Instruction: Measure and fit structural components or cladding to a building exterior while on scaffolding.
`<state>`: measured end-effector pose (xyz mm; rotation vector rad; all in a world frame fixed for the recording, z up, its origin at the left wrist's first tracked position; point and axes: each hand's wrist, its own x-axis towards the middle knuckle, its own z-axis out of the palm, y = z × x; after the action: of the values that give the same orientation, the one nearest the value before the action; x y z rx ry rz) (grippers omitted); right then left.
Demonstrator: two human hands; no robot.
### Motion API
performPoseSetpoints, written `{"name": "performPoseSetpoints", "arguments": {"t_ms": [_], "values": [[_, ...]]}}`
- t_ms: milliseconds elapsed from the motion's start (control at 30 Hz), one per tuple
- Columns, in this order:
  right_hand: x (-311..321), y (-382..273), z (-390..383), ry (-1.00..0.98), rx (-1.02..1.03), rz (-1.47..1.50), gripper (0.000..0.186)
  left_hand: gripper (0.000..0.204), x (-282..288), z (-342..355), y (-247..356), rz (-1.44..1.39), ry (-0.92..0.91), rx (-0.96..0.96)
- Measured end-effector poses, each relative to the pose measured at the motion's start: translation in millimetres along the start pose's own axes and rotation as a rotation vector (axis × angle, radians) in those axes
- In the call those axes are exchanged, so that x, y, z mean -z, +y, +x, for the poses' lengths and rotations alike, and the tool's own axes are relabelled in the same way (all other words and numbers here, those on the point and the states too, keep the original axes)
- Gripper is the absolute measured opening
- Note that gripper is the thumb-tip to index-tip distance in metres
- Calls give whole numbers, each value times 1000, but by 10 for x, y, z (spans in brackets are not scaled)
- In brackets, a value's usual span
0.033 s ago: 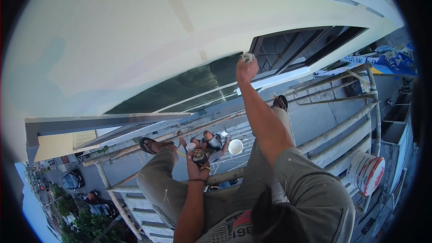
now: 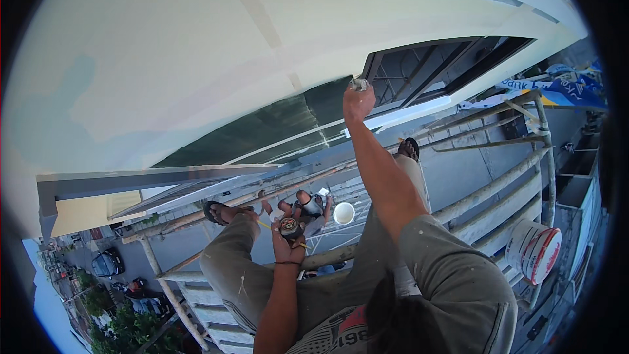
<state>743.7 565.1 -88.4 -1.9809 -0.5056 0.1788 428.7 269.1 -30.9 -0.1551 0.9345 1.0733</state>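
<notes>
My right hand [image 2: 359, 103] is stretched up to the pale wall [image 2: 216, 59], at the near corner of a dark-framed window [image 2: 432, 72]. Its fingers are closed round a small grey-white clump [image 2: 360, 83], perhaps a rag, which touches or nearly touches the wall and frame. Low between my knees, my left hand [image 2: 287, 249] grips a small round dark can [image 2: 289, 226] from below. A thin yellow stick or strip [image 2: 264, 224] shows on either side of that hand; whether the hand holds it too I cannot tell.
I sit high on scaffolding with pole rails [image 2: 491, 183]. A white bucket with a red-marked end [image 2: 534, 252] hangs or stands at the right. Below are another person [image 2: 311, 206] and a white bucket [image 2: 343, 213]. A blue banner [image 2: 570, 92] is far right; a street lies below.
</notes>
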Motion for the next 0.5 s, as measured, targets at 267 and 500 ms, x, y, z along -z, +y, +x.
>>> {"name": "performPoseSetpoints", "arguments": {"t_ms": [267,500], "values": [[-163,22,-51,69,-146,160,21,53,29,22,-1,-12,-14,24],[-145,2,83,183,-134,198,24,51,-5,20,11,-20,50,23]]}}
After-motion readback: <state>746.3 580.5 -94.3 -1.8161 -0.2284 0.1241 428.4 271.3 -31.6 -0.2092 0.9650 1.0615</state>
